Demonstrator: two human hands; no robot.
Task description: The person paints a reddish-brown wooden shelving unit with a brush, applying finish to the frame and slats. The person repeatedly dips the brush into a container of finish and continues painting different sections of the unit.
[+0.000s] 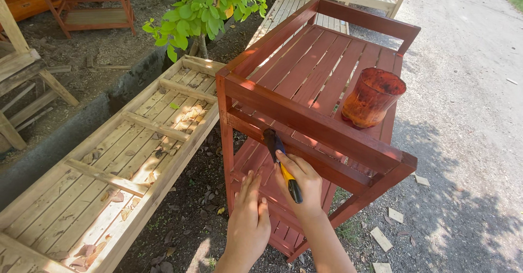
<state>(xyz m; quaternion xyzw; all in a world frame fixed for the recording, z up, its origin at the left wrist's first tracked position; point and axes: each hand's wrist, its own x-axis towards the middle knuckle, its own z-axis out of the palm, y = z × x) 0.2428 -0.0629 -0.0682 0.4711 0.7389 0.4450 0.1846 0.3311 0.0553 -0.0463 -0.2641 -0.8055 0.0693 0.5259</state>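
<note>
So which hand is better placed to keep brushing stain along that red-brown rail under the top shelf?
Right. The right hand grips the yellow-and-black paintbrush, its bristles at the red-brown wooden rail. The left hand lies open and flat lower on the red-brown slatted cart, holding nothing.

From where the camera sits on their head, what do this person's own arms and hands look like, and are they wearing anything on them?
Both arms come up from the bottom edge of the view, bare as far as they show: no sleeves and no gloves. The left hand and the right hand carry no ring, watch or bracelet that can be seen. The fingernails look short and unpainted. Nothing above the forearms is in view.
</note>
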